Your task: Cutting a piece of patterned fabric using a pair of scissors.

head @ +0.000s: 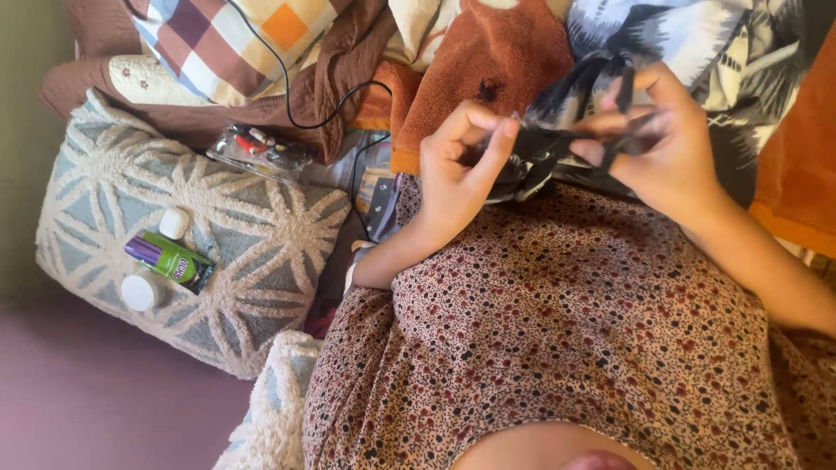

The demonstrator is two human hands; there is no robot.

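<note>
**Both hands pinching a dark patterned cloth over my lap**

Head view, looking straight down my front. My left hand (pixel 457 170) sits just left of centre, wrist bent, forearm running down toward seven o'clock across my speckled dress (pixel 557 322). The fingers are curled in and the thumb is pressed forward, closed on the left end of the dark patterned cloth (pixel 557 130). My right hand (pixel 666 144) is at about two o'clock from the left one, forearm coming in from the four o'clock edge of the picture. Its fingers are spread and bent, tips nipping the cloth's right end, so this hand grips it too. The cloth is bunched between the two hands, raised above my lap, with a loop of it arching up toward twelve o'clock.

Hard to read: the cloth is folded on itself and half lost against the grey-and-white leafy fabric (pixel 697 43) behind it, so I cannot tell its shape or where its edges end. My right fingertips are partly wrapped in it.

Away at nine o'clock, well apart from both hands, a tufted cushion (pixel 113 174) carries a green and purple tube (pixel 170 259) and two small white caps, one (pixel 174 223) above it, one (pixel 141 291) below. A clear plastic pouch (pixel 259 150) lies at the cushion's upper edge, contents too small to make out. A black cable (pixel 287 100) trails over the checked quilt (pixel 226 39), its ends hidden.
</note>
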